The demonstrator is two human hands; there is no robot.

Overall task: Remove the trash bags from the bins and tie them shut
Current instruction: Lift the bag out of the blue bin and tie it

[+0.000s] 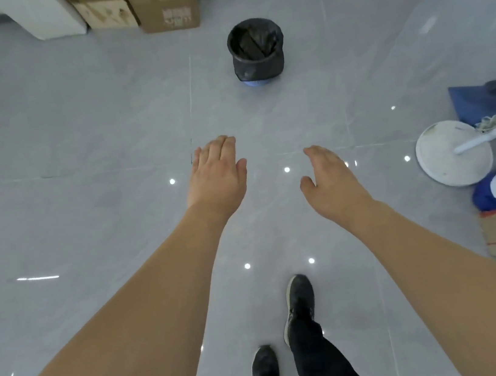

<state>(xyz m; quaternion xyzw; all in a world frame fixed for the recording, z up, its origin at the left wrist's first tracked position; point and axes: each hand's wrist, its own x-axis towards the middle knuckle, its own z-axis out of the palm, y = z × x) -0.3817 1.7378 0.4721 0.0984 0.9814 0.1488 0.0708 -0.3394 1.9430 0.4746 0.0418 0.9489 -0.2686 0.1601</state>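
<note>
Grey glossy tile floor (75, 148): the biggest surface in view, shiny enough to mirror the ceiling lights; a fast step across it could slip, and a bag dragged over it would slide freely instead of staying put for the knot.
Brown cardboard boxes (163, 5): stacked against the far wall, just behind the bin; lifting the bag out backwards could knock it into them.
White round fan base with its pole (454, 154): lies on the floor to the right, near the walking path; a foot or a swinging bag could catch the pole.
Small round bin with a blue base (254, 82): stands alone on the floor, well ahead of both hands; it looks light, so I judge it may lift or tip along with the bag if nobody holds it down.
Black plastic trash bag (256, 49): lines the bin, folded down over the outside almost to the base, mouth open, dark contents inside; the thin film could tear if yanked off the rim on one side only, and contents could spill before it is tied.
Left hand (217, 173): palm down, fingers straight and together, holding nothing.
Right hand (331, 176): fingers loosely spread and slightly curved, holding nothing; both are well apart from the bag.
Black shoes (297, 302): mid-stride toward the bin.
</note>
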